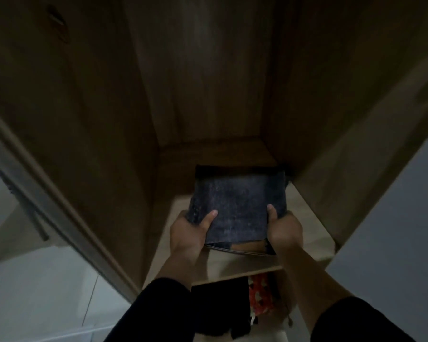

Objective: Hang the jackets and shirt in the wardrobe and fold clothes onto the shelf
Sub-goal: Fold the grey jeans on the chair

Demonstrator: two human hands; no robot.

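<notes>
A folded dark blue denim garment (240, 203) is held flat just above the light wooden shelf (304, 211) inside the wardrobe. My left hand (189, 233) grips its near left edge, thumb on top. My right hand (283, 229) grips its near right edge the same way. The garment's far edge reaches toward the dark back of the compartment. Whether its underside touches the shelf cannot be told.
Wooden wardrobe walls (89, 134) close in on the left, back and right. Below the shelf's front edge lie a black garment (220, 309) and a red-and-white patterned cloth (261, 294). An open wardrobe door (386, 243) stands at the right, a metal-edged frame (30, 191) at the left.
</notes>
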